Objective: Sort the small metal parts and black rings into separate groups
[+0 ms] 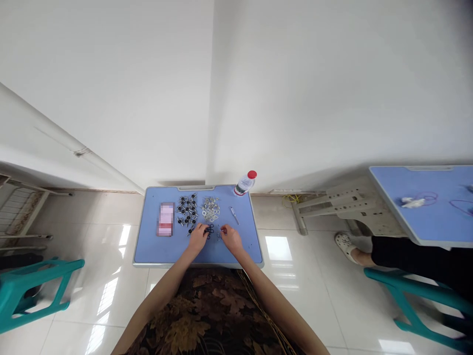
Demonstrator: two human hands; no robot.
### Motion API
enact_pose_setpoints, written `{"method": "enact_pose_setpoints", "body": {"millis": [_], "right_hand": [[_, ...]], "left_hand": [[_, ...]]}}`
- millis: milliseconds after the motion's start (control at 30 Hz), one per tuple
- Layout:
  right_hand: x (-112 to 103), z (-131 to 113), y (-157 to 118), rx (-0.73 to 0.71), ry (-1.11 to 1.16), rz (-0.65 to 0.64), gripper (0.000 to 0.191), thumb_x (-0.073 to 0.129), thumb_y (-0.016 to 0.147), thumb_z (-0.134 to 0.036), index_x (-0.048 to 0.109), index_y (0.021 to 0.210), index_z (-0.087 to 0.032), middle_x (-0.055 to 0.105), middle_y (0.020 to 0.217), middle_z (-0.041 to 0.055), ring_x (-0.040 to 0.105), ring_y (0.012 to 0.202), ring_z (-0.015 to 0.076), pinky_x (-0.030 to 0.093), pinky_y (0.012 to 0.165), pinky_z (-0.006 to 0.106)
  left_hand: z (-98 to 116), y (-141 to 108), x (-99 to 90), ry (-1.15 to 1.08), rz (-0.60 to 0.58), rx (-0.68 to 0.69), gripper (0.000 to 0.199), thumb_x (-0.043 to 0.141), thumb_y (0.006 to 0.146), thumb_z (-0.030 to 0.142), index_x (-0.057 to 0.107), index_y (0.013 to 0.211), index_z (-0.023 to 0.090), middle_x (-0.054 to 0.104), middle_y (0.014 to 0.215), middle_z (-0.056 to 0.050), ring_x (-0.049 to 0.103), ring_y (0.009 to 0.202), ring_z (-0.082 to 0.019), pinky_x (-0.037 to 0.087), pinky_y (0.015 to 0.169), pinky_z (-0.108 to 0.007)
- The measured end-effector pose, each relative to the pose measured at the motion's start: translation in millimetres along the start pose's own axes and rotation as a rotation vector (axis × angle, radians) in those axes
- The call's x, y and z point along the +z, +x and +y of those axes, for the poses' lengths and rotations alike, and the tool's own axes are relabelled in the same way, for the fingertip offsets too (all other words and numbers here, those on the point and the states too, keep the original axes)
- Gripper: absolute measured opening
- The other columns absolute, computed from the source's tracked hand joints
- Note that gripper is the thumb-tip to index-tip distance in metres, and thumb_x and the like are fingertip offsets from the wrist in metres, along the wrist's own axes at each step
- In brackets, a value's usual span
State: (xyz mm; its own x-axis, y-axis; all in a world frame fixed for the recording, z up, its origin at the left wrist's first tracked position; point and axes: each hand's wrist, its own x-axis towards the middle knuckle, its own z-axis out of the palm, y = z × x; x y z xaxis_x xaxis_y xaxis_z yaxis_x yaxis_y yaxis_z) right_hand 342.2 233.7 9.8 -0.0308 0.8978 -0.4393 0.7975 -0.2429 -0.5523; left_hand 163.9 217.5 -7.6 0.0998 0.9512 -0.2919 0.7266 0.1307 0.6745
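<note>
My left hand rests low on the blue table, its fingers drawn together beside a few small black ring-shaped pieces. What those fingers grip is too small to make out. To its right, my right hand is closed in a pinch, and any item at its fingertips is also too tiny to name. Tiny loose bits lie between the hands. Beyond my left hand is a group of metal parts with round black heads. Next to them lies a pile of silvery and brass-coloured metal pieces.
A pink phone-like rectangle, blurred out, lies at the table's left. A slim silvery tool lies at the right, and a red-capped water bottle stands at the back edge by the wall. Another person's leg shows near a second blue table.
</note>
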Motion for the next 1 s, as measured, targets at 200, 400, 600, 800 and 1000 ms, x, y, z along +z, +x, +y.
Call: {"method": "enact_pose_setpoints", "body": {"millis": [200, 400, 600, 800, 1000], "right_hand": [[0.7, 41.1, -20.5, 0.232, 0.016, -0.004, 0.015, 0.066, 0.081, -0.010, 0.069, 0.093, -0.018, 0.073, 0.084, 0.0055, 0.068, 0.083, 0.0195, 0.041, 0.068, 0.023], [8.1, 18.4, -6.6, 0.284, 0.020, 0.021, 0.017, 0.063, 0.084, -0.009, 0.071, 0.097, -0.016, 0.076, 0.097, 0.0101, 0.071, 0.096, 0.0214, 0.043, 0.072, 0.023], [-6.4, 1.1, 21.2, 0.253, 0.034, 0.019, 0.022, 0.059, 0.083, -0.007, 0.073, 0.099, -0.013, 0.077, 0.099, 0.0135, 0.071, 0.095, 0.0233, 0.047, 0.073, 0.026], [-9.2, 24.1, 12.4, 0.199, 0.093, 0.064, 0.019, 0.062, 0.083, -0.013, 0.071, 0.099, -0.017, 0.076, 0.093, 0.0078, 0.071, 0.091, 0.0215, 0.048, 0.074, 0.025], [-8.3, 35.4, 3.7, 0.225, 0.044, 0.062, 0.024, 0.058, 0.087, -0.014, 0.071, 0.107, -0.015, 0.076, 0.100, 0.0110, 0.071, 0.097, 0.0231, 0.049, 0.078, 0.026]], "left_hand": [[25.0, -0.9, 23.1, 0.122, -0.278, -0.079, 0.047, 0.066, 0.085, 0.009, 0.056, 0.131, 0.014, 0.071, 0.118, -0.014, 0.066, 0.115, -0.024, 0.048, 0.101, -0.033], [43.3, 15.3, 33.6, 0.209, -0.311, -0.123, 0.039, 0.059, 0.088, 0.006, 0.056, 0.126, 0.016, 0.070, 0.124, -0.016, 0.065, 0.119, -0.025, 0.047, 0.103, -0.035], [53.5, 33.9, 36.6, 0.134, -0.236, -0.098, 0.027, 0.054, 0.089, 0.006, 0.060, 0.114, 0.014, 0.072, 0.111, -0.015, 0.068, 0.109, -0.026, 0.050, 0.096, -0.038], [40.3, 30.7, 39.4, -0.031, -0.123, -0.072, 0.043, 0.062, 0.082, 0.004, 0.056, 0.123, 0.016, 0.072, 0.106, -0.011, 0.068, 0.106, -0.026, 0.050, 0.096, -0.038], [39.3, 31.0, 41.4, 0.043, -0.121, -0.079, 0.043, 0.056, 0.083, -0.001, 0.056, 0.123, 0.013, 0.070, 0.112, -0.015, 0.066, 0.112, -0.027, 0.048, 0.100, -0.040]]}}
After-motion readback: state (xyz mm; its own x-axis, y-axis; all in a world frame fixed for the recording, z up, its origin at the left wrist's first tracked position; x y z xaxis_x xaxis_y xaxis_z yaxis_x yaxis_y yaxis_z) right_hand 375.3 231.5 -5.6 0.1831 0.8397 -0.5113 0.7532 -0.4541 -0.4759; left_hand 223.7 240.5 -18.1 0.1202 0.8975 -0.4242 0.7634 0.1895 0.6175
